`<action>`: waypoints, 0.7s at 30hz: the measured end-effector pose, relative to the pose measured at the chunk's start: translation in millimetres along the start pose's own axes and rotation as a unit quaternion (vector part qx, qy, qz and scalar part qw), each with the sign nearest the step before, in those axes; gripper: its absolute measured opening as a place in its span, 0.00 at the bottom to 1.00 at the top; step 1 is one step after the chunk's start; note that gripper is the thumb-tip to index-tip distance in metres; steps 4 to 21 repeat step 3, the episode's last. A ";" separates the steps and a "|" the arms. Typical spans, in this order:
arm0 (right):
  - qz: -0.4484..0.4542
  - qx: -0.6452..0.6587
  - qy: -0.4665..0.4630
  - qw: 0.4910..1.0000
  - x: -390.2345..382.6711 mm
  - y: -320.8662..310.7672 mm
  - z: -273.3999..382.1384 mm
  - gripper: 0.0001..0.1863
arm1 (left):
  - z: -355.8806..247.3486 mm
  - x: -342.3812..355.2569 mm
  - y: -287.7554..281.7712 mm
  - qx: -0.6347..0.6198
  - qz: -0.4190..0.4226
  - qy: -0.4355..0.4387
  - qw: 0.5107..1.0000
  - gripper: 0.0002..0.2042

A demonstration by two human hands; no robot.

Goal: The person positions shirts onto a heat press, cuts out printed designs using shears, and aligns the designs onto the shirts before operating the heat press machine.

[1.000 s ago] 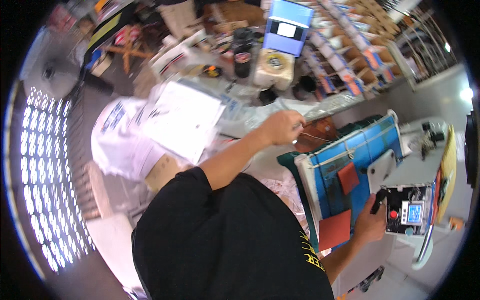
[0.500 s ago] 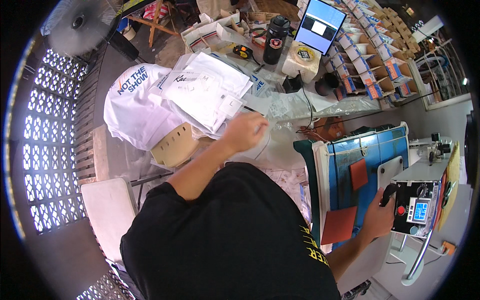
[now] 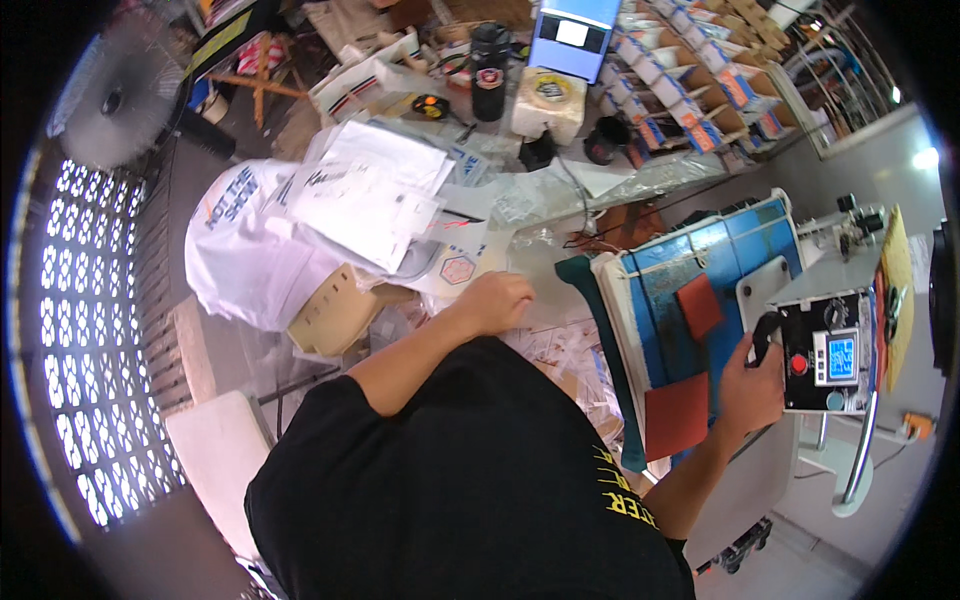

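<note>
My left hand [image 3: 497, 303] hovers in front of my chest, its fingers curled in with nothing visible in them. Beyond it lies a white sheet with an orange hexagonal print [image 3: 458, 270], beside a stack of white papers in clear sleeves [image 3: 365, 195]. On the right, my right hand [image 3: 752, 385] is wrapped round a black handle [image 3: 766, 335] at the front of a heat press [image 3: 825, 350] with a lit blue display and a red button. Left of the press are a blue board [image 3: 665, 300] tied with cords and two red-brown pads [image 3: 675, 415].
A white printed shirt [image 3: 235, 240] drapes over a beige plastic chair [image 3: 335, 310]. Along the back stand a black bottle [image 3: 489, 75], a laptop [image 3: 572, 40], a black mug [image 3: 605, 140] and rows of small cardboard boxes [image 3: 680, 85]. A fan [image 3: 112, 102] turns at far left.
My left hand has drawn back toward my body from beside the papers, and the hexagon-printed sheet now shows. My right hand stays on the handle. The whole view has shifted and tilted.
</note>
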State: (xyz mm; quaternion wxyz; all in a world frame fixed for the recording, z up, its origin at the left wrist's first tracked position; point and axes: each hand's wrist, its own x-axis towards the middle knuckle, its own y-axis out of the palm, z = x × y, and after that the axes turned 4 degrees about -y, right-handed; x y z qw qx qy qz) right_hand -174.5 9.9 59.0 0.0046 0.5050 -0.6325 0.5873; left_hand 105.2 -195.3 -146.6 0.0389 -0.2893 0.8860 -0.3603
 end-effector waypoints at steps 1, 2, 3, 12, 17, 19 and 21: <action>0.014 0.012 0.002 1.000 0.9 -1.9 0.4 0.16 | 4.8 1.2 0.5 0.014 0.018 -0.031 0.999 0.08; 0.009 0.024 0.005 1.000 1.7 0.6 -1.8 0.17 | 8.3 -2.3 2.1 0.029 0.035 -0.064 0.997 0.09; 0.003 0.035 0.008 0.999 0.3 5.8 -3.3 0.18 | 10.3 -6.8 5.3 0.045 0.053 -0.097 0.993 0.10; 0.003 0.035 0.008 0.999 0.3 5.8 -3.3 0.18 | 10.3 -6.8 5.3 0.045 0.053 -0.097 0.993 0.10; 0.003 0.035 0.008 0.999 0.3 5.8 -3.3 0.18 | 10.3 -6.8 5.3 0.045 0.053 -0.097 0.993 0.10; 0.003 0.035 0.008 0.999 0.3 5.8 -3.3 0.18 | 10.3 -6.8 5.3 0.045 0.053 -0.097 0.993 0.10; 0.003 0.035 0.008 0.999 0.3 5.8 -3.3 0.18 | 10.3 -6.8 5.3 0.045 0.053 -0.097 0.993 0.10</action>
